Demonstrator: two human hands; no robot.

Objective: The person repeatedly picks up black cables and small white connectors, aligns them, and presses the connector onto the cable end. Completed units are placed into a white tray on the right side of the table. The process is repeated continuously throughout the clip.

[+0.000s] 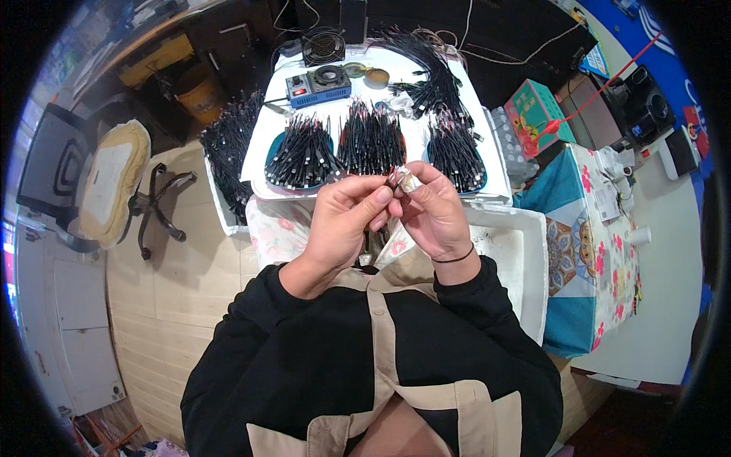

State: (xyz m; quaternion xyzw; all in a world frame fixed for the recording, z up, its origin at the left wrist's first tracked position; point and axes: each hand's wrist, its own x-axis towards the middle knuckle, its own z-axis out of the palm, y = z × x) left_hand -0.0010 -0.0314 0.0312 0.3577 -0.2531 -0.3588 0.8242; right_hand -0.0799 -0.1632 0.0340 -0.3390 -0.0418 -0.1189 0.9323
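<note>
Both my hands meet in front of my chest, at the near edge of a white foam board (259,160). My left hand (343,213) is closed, thumb and fingers pinching a small bunch of thin reddish and dark wires (396,177). My right hand (438,217) pinches at the same spot, with something whitish at its thumb and fingertips; whether that is tape or part of the wires I cannot tell. Just beyond stand bundles of short black cables, one on the left (301,156), one in the middle (371,141) and one on the right (454,156).
A blue device (320,87) with a red switch, a small black fan (324,47) and a round tin (376,78) stand farther back. More cables lie at back right (430,65) and in a box at left (228,145). A white foam box (506,259) sits right; an office chair (114,175) stands left.
</note>
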